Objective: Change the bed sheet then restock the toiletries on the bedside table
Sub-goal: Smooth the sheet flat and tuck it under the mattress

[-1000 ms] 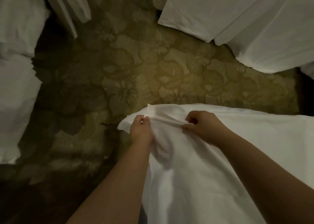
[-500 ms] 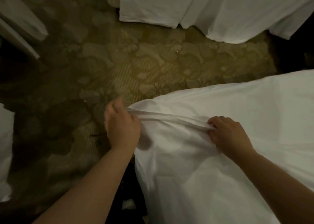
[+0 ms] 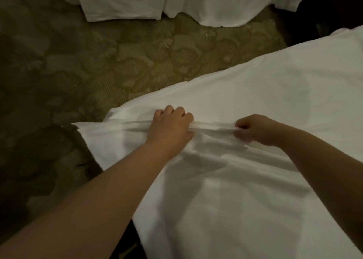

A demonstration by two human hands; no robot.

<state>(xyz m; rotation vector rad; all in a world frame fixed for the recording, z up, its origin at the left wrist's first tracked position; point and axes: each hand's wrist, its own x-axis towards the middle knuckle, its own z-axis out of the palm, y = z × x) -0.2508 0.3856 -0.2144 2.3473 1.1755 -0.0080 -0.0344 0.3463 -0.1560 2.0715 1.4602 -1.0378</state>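
Observation:
A white bed sheet (image 3: 245, 93) spreads from the lower middle to the right edge of the head view, with a gathered fold running across it. My left hand (image 3: 170, 127) grips that fold near the sheet's left corner, fingers curled over the cloth. My right hand (image 3: 255, 129) pinches the same fold a short way to the right. The stretch of cloth between my two hands is pulled taut. No toiletries or bedside table are in view.
Patterned olive carpet (image 3: 117, 62) fills the left and middle. More white linen (image 3: 157, 1) hangs down to the floor along the top edge. A dark gap (image 3: 334, 13) lies at the top right.
The view has shifted right and nearer the sheet. My left hand has moved right along the fold and now grips it. My right hand still pinches the fold, held taut between both hands.

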